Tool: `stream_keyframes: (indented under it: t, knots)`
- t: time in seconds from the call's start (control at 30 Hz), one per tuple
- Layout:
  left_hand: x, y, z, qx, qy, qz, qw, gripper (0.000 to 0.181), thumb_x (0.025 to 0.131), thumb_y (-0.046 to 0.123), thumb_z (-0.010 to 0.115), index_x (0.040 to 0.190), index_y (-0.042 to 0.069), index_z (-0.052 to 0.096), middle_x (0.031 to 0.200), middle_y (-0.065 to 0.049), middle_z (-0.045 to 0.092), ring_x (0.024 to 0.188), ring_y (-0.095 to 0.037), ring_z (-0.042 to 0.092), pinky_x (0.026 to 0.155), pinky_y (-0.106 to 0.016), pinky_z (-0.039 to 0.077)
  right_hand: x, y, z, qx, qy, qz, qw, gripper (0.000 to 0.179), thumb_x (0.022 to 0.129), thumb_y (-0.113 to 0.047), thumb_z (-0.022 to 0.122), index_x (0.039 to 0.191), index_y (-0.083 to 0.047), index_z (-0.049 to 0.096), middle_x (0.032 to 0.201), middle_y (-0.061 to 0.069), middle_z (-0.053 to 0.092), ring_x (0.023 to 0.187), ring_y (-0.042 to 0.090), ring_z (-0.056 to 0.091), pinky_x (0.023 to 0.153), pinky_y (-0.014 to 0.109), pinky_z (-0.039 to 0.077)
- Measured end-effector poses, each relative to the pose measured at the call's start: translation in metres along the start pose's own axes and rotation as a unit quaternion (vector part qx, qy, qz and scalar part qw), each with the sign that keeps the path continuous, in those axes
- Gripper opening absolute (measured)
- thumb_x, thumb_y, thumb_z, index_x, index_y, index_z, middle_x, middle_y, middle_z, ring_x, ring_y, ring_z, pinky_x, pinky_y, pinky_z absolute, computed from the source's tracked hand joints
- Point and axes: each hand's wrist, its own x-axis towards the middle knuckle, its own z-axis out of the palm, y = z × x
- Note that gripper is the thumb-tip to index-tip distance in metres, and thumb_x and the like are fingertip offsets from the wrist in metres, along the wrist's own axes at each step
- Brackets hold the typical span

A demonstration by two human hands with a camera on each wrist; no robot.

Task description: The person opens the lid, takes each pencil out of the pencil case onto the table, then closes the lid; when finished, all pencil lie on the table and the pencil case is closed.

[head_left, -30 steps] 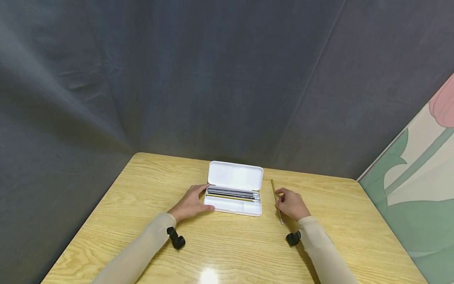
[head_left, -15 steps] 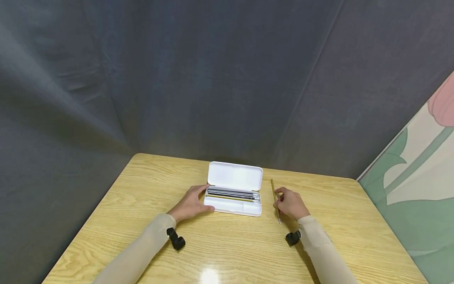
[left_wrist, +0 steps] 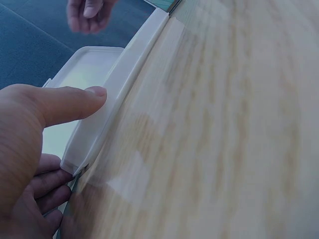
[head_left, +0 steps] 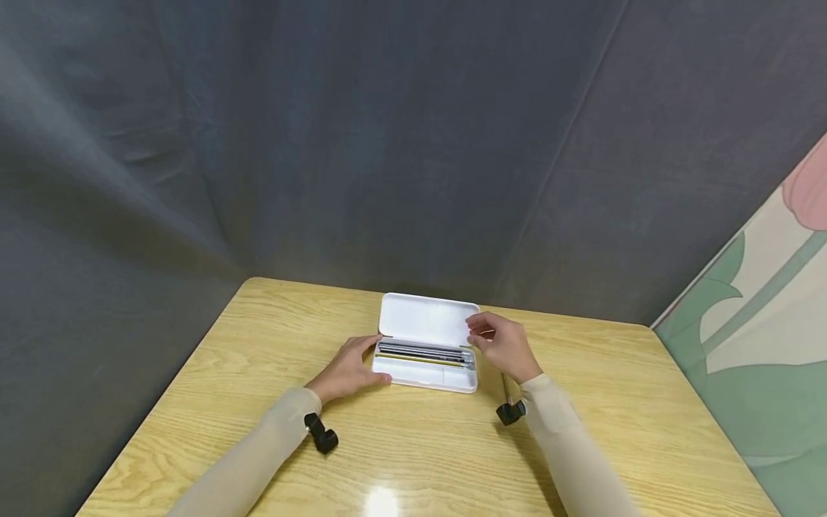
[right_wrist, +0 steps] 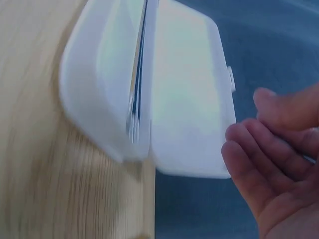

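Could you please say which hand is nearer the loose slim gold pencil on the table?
The right hand: in the head view it partly covers the pencil; the left hand is across the white rectangular case from it.

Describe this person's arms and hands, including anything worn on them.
The long, cream-coloured fabric left sleeve and matching right sleeve look plain, without visible markings. A small black left wrist camera and black right wrist camera have rounded ends. The left hand and right hand are ungloved.

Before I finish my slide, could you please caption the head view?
The left hand holds an open white pencil case; the right hand is by its lid.
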Motion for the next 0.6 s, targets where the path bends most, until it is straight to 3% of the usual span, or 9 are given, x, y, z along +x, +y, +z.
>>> stream_keyframes:
  t: [0.33,0.6]
  knots:
    - [0.001,-0.001,0.001,-0.002,0.001,0.006,1.0000,0.095,0.075,0.049,0.088,0.154,0.019,0.044,0.159,-0.009,0.043,0.149,-0.032,0.036,0.122,-0.055,0.032,0.014,-0.011,0.043,0.019,-0.123,-0.048,0.9911,0.023,0.085,-0.002,0.077,0.107,-0.008,0.074,0.100,0.006,0.076,0.092,0.018,0.075,0.081,0.027,0.062]
    - [0.001,0.000,0.001,-0.008,0.004,0.004,0.9999,0.092,0.076,0.046,0.088,0.153,0.018,0.046,0.157,-0.008,0.044,0.148,-0.031,0.037,0.122,-0.055,0.033,0.012,-0.009,0.056,-0.033,-0.147,-0.048,0.9874,0.024,0.084,-0.006,0.081,0.107,-0.010,0.075,0.102,0.002,0.077,0.091,0.013,0.073,0.081,0.029,0.060]
